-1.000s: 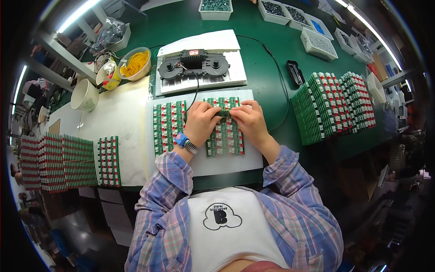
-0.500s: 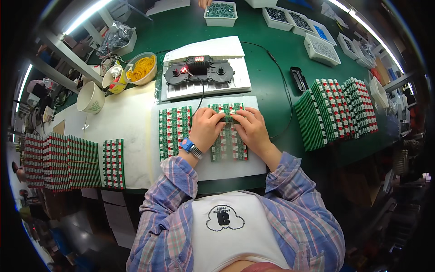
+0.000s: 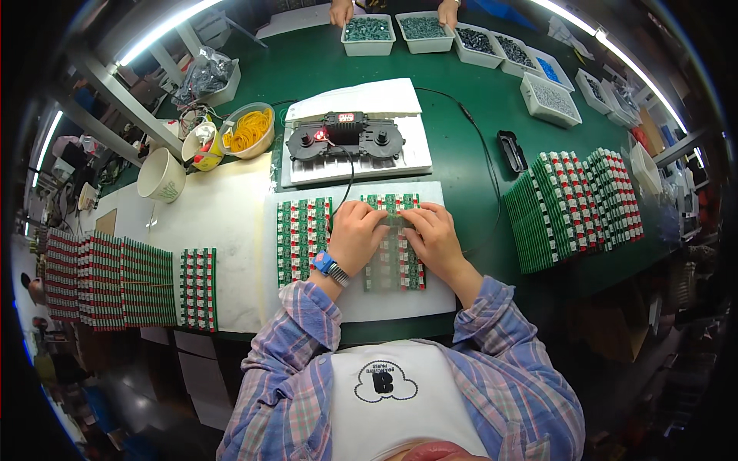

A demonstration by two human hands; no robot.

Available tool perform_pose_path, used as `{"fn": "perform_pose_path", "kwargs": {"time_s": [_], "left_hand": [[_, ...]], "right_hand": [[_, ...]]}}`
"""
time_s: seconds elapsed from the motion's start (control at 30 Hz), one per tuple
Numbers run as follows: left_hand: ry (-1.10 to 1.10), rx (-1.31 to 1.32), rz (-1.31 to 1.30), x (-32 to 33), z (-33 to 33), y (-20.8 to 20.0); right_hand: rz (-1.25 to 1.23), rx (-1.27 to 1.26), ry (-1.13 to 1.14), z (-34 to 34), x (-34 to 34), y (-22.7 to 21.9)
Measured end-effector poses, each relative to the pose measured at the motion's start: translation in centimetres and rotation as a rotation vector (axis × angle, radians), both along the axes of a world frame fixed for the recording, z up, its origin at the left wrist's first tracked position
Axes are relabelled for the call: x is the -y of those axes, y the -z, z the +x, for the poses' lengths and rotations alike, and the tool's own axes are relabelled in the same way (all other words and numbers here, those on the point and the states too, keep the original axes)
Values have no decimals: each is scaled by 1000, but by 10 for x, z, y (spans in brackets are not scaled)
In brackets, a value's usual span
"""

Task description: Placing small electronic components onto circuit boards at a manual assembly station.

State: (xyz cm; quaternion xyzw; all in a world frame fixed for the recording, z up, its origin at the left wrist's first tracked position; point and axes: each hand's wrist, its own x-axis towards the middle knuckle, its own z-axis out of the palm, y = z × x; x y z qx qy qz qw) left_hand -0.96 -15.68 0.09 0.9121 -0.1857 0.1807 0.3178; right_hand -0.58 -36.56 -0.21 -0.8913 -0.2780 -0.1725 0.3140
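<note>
A green circuit-board panel [image 3: 391,201] with rows of white and red parts lies on a white sheet in front of me. A translucent strip [image 3: 394,261] covers its middle and near part. My left hand [image 3: 356,234], with a blue wrist strap [image 3: 326,263], is closed at the strip's far end, fingertips pinched. From the other side my right hand [image 3: 435,237] pinches the same end, its fingertips almost meeting the left's. Fingers hide part of the strip and board. Left of my hands lies a second panel [image 3: 296,242].
Beyond the boards stands a black two-reel device [image 3: 346,138] with a lit red light and cable. Stacked panels stand at right [image 3: 573,207] and left [image 3: 127,280]. A bowl of yellow bands [image 3: 250,132] is far left. Another person's hands [image 3: 340,12] touch trays of green parts [image 3: 369,32].
The view has tipped, so the scene sits lower. My hands stay at the strip's far end, fingertips slightly shifted. Across the table, a second tray of green parts has come nearer beside the first.
</note>
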Motion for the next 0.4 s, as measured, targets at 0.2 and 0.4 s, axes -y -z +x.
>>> {"fn": "perform_pose_path", "kwargs": {"time_s": [0.2,0.4], "left_hand": [[16,48,11,0,0,-3],[21,5,23,-1,3,3]], "right_hand": [[15,1,-16,1,1,-4],[156,-36,-14,10,2,-9]]}}
